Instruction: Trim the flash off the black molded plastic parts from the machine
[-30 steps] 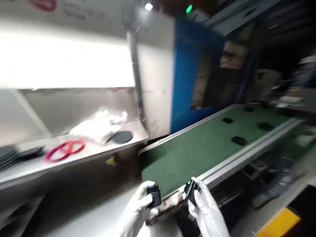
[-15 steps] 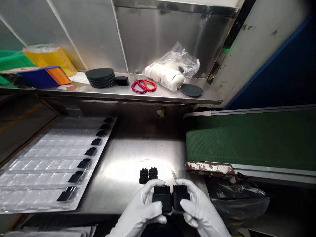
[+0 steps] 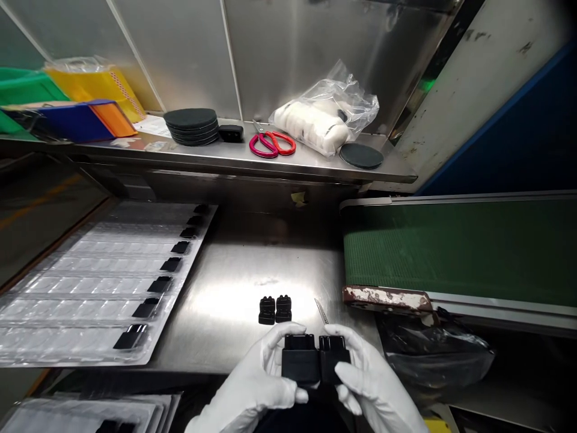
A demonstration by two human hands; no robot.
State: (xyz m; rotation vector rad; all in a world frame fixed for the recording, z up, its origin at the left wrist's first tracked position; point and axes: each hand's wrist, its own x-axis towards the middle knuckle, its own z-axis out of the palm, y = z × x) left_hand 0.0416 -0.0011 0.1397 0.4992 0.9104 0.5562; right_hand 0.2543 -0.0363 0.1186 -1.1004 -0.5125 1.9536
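My left hand [image 3: 273,373], in a white glove, grips a black plastic housing [image 3: 300,361] between thumb and fingers. A similar black housing [image 3: 332,358] is gripped by my gloved right hand [image 3: 360,367]. The two housings are side by side, close together, at the table's front edge. Just beyond them, two small black plastic parts [image 3: 274,310] lie next to each other on the metal table [image 3: 225,337]. A thin pointed metal tool [image 3: 321,311], perhaps tweezers, lies past my right fingertips, its near end hidden by the glove.
On the left rests a clear plastic tray [image 3: 90,300] with black parts along its right side. A shelf [image 3: 198,157] at the back bears scissors [image 3: 273,144], stacked dark discs [image 3: 192,126] and a plastic bag [image 3: 315,120]. The green conveyor belt [image 3: 460,246] borders the right side.
The camera view has shifted slightly, so the shelf and tray appear higher and a little to the right. Both hands still hold the black housings, now tilted slightly differently.
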